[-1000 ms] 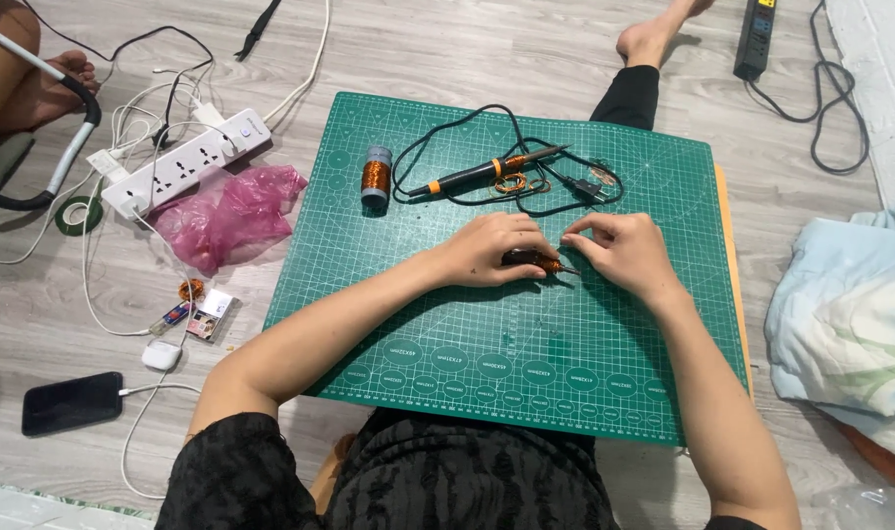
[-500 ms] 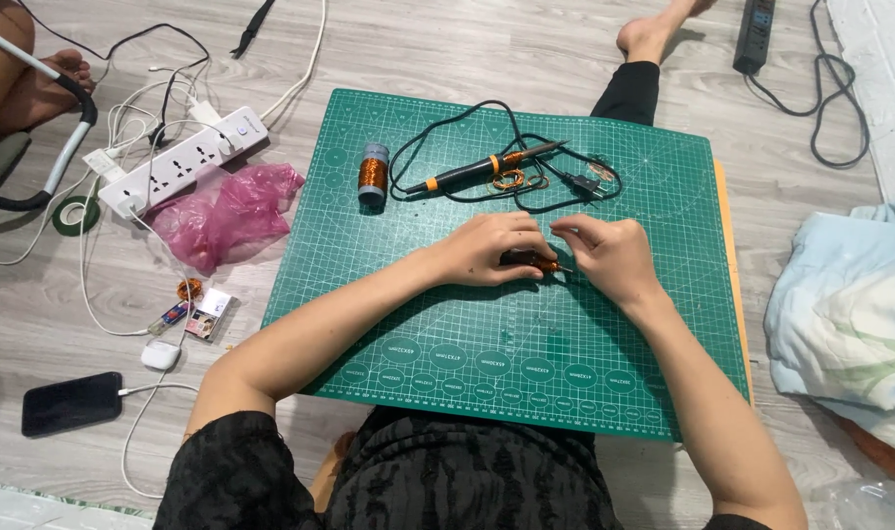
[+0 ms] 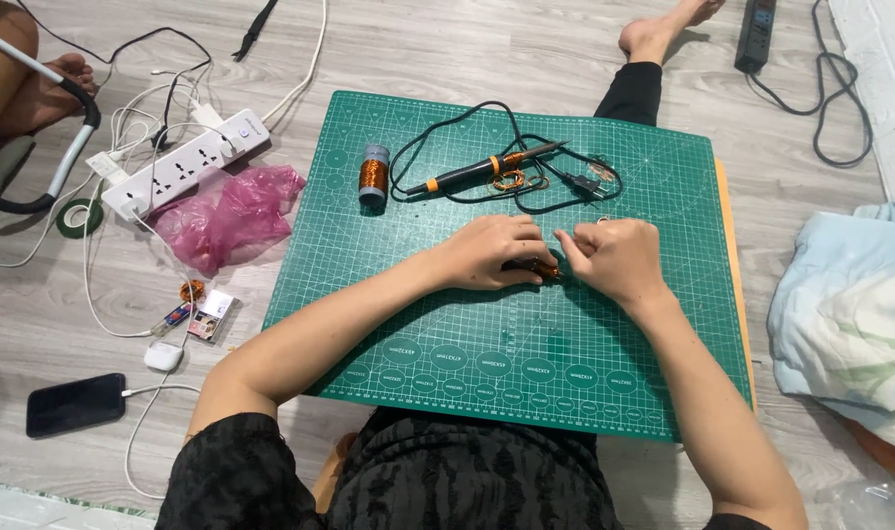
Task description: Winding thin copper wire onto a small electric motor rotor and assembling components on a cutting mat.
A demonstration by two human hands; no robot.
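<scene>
My left hand (image 3: 494,251) rests on the green cutting mat (image 3: 526,373), fingers closed around a small dark, copper-wound part (image 3: 538,267). My right hand (image 3: 609,257) sits just right of it, fingers pinched at the same part; what the fingertips hold is too small to make out. Behind the hands lie a black-and-orange soldering iron (image 3: 482,171) with its coiled black cord, a loose loop of copper wire (image 3: 511,180) and a spool of copper wire (image 3: 373,176) standing upright.
Left of the mat lie a white power strip (image 3: 182,163), a pink plastic bag (image 3: 229,213), a roll of green tape (image 3: 80,217), small parts and a black phone (image 3: 76,402) on its cable. Another person's leg shows at far left. A pale cloth (image 3: 845,304) lies at right.
My right hand has shifted slightly left, closer to my left hand, over the small part. The rest stays put.
</scene>
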